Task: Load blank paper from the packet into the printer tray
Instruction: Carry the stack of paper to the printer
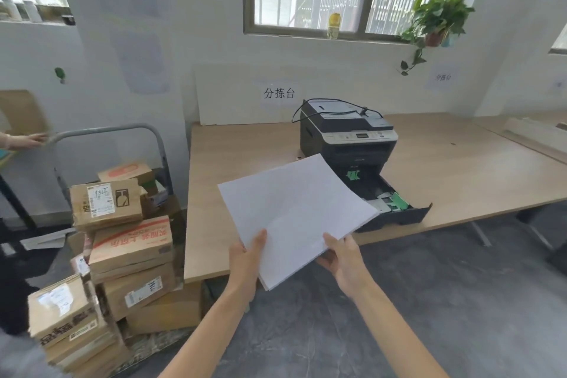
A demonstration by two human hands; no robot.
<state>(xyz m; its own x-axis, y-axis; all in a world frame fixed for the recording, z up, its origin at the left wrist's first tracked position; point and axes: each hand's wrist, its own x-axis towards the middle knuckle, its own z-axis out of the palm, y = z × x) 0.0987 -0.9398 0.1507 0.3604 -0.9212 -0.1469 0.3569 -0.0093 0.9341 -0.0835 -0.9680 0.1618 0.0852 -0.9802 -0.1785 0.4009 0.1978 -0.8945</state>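
I hold a stack of blank white paper in front of me, above the table's near edge. My left hand grips its near left edge and my right hand grips its near right corner. Behind it on the wooden table stands a dark grey printer. Its paper tray is pulled out toward me, with green guides showing inside; the paper hides the tray's left part. No paper packet is in view.
A cart piled with cardboard parcels stands left of the table, and another person's hand rests on its handle. More boxes sit under the table's corner. A potted plant hangs at the window sill. Grey floor lies below me.
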